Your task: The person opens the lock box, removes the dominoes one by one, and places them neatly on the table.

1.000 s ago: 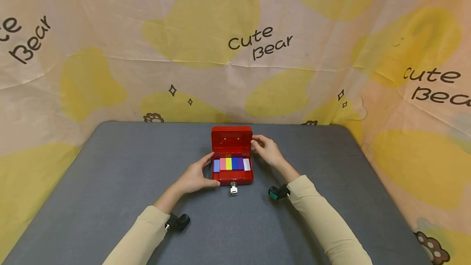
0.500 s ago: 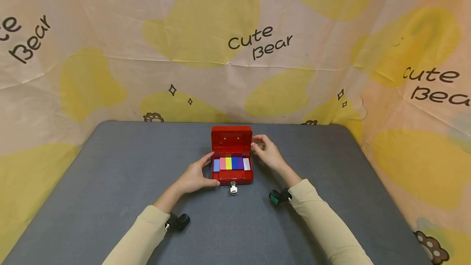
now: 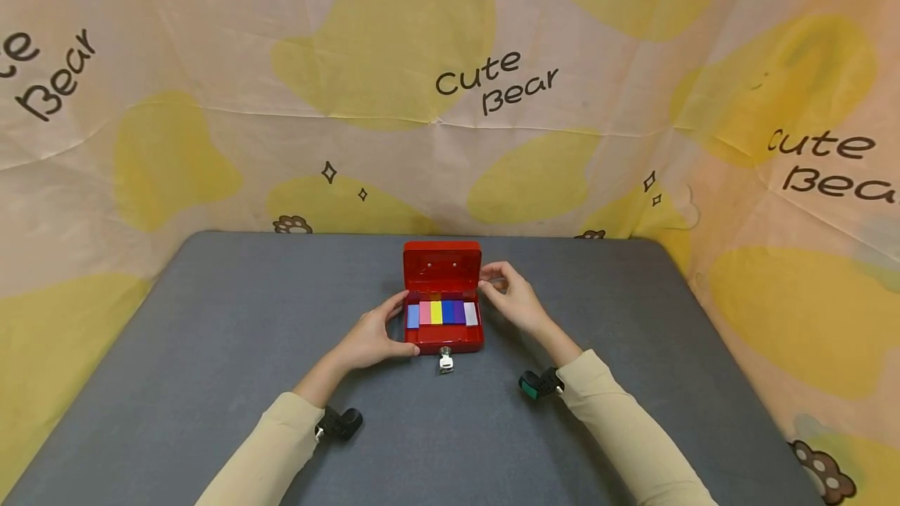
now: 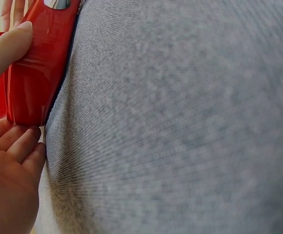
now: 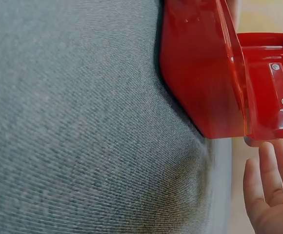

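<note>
Clock positions are taken from the centre of the red box (image 3: 464, 347), with 6 o'clock toward the person. The red box sits upright on the grey surface (image 3: 281, 334), its lid (image 3: 443, 276) raised at 12 o'clock.

Hazards, left to right:
- At 9 o'clock, a loosened hold could let the box pivot or slide if the lid is pushed.
- Inside, a jolt could disturb the row of coloured blocks (image 3: 448, 312); the light blue block (image 3: 413, 316) and the white block (image 3: 471, 314) sit at its ends.
- At 6 o'clock, the metal fitting (image 3: 446, 361) projects from the front and could be knocked by a passing thumb.
- At 2 o'clock, an unsupported lid could drop and pinch a fingertip.

Hand pose, left to right:
- The left hand (image 3: 370, 340) grips the box across its left side, spread moderately wide. Its thumb (image 4: 17, 44) presses the front; its fingers lie along the side wall. The forearm enters from 7 o'clock.
- The right hand (image 3: 516, 299) is relaxed and grasps nothing. Its fingers (image 5: 271, 170) extend to the lid's right edge; whether they touch cannot be told. The forearm enters from 5 o'clock.
</note>
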{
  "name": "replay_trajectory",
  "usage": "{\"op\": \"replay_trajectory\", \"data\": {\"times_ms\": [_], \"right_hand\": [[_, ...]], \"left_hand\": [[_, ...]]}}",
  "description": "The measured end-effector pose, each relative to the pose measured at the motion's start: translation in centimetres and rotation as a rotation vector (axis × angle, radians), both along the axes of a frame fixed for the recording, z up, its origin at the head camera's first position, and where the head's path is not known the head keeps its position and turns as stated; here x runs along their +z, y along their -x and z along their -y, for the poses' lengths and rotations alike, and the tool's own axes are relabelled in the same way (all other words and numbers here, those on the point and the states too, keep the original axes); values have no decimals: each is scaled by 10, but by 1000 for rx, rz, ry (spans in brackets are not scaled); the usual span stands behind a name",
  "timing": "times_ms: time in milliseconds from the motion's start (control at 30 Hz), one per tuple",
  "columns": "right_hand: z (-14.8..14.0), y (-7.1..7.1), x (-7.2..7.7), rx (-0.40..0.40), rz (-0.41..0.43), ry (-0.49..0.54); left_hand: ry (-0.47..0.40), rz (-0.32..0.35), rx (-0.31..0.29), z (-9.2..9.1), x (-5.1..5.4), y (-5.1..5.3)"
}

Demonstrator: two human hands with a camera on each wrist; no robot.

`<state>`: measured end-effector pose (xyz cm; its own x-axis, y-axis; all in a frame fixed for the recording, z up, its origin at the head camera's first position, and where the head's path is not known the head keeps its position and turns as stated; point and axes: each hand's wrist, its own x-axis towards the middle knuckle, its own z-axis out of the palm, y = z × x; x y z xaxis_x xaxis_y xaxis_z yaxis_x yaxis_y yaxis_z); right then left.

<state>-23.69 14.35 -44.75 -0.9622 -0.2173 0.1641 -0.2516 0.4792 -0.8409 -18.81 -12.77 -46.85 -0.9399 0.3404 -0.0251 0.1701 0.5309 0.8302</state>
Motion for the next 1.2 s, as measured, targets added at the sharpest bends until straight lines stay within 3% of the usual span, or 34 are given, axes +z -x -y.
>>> {"op": "replay_trajectory", "data": {"times_ms": [167,400,733,1200], "right_hand": [[1,-5,1,1,-43,-21],[10,-12,7,84,-112,-51],[28,-14,18,190,-121,-136],[51,-9,21,364,-160,-293]], "left_hand": [[-6,-7,-4,0,0,-1],[-3,-8,-7,0,2,-1],[10,25,5,0,1,0],[7,25,0,0,0,-1]]}}
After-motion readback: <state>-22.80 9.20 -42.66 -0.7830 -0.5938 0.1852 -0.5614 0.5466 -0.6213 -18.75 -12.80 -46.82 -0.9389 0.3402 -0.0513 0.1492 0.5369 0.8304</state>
